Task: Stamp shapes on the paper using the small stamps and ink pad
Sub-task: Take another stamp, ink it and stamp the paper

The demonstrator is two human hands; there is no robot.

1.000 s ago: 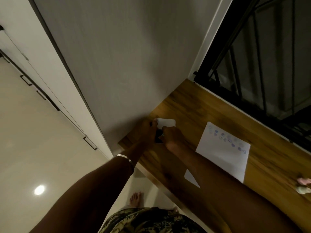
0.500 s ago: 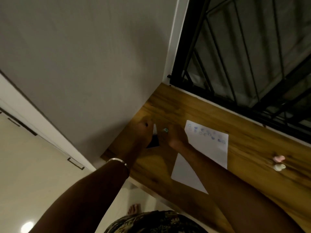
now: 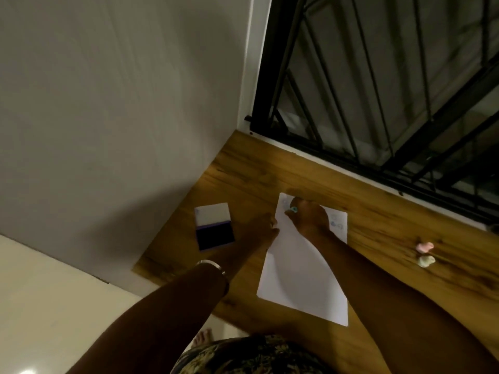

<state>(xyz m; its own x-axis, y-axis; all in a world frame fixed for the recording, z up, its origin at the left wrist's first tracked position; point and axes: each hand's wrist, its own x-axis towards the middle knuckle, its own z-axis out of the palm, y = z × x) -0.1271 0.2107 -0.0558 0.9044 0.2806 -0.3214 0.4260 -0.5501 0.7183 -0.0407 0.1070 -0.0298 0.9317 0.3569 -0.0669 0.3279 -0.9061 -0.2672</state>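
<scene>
While the right hand (image 3: 310, 218) pinched a small teal stamp (image 3: 293, 210) against the far left corner of the paper (image 3: 302, 279), the left hand (image 3: 263, 229) rested with fingers relaxed at the paper's left edge. Left of the paper lay the ink pad (image 3: 215, 234), lid open, on the tabletop (image 3: 391, 238); two more stamps (image 3: 425, 253) sat well to the paper's right.

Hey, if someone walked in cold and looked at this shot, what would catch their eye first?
Probably the right hand pinching a small teal stamp at the far left corner of the white paper on the wooden desk, while the left hand rests at the sheet's left edge. Next, the open ink pad left of the paper, and two spare stamps lying far right.
</scene>
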